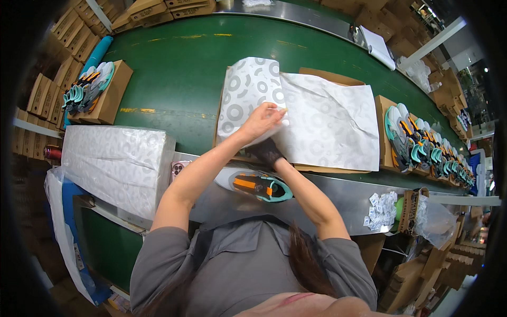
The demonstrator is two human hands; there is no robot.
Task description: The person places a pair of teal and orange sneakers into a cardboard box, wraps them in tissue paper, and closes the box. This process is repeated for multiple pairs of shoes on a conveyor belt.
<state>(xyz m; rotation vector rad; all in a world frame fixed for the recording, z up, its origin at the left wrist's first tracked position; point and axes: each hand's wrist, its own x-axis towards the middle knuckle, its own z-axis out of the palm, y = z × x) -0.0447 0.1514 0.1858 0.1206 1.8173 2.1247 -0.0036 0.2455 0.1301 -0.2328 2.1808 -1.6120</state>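
White wrapping paper with a grey ring pattern lies across an open cardboard box, whose brown edges show around it. My bare left hand pinches the edge of the paper's left part, which is folded over. Just below it, my right hand wears a dark glove and reaches in under the paper at the box's near side; its fingers are hidden. Close to my body, a single grey sneaker with orange and teal parts rests on the metal ledge, below both hands.
A plastic-covered stack of patterned paper stands at left, beside a phone. Boxes topped with sneakers line the green belt at left and right. Small white packets lie on the metal ledge at right.
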